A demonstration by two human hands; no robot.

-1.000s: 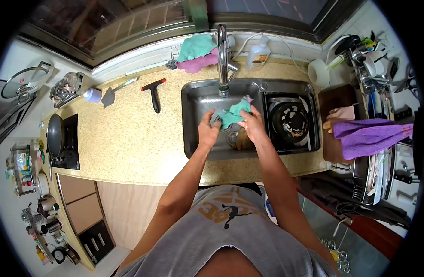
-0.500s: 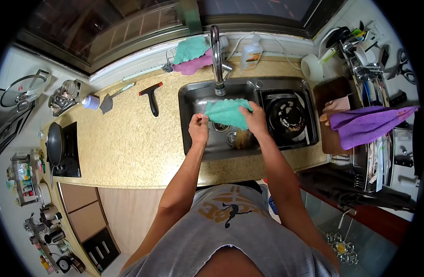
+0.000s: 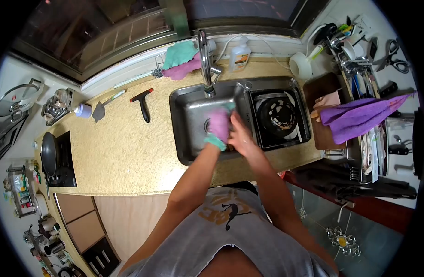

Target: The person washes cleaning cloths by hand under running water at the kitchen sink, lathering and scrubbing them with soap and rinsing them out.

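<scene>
A cloth [image 3: 218, 125], pink on the side facing up and green at its edges, is over the left basin of the steel sink [image 3: 179, 145]. It covers my left hand, whose fingers are hidden beneath it. My right hand [image 3: 240, 135] is at the cloth's right side, blurred, with its fingers partly visible; whether it grips the cloth is unclear. The tap [image 3: 206, 69] rises behind the cloth. A dark pan [image 3: 277, 115] lies in the right basin.
A black squeegee [image 3: 143, 105] and a scraper [image 3: 100, 111] lie on the counter at the left. Green [image 3: 179, 53] and pink [image 3: 182, 70] cloths hang behind the sink, near a bottle [image 3: 240, 56]. A purple towel [image 3: 359, 117] hangs at the right.
The cloth was crumpled, then spread green side up between both hands. Now its pink side shows and it lies over my left hand, with my right hand lower beside it. The view has shifted.
</scene>
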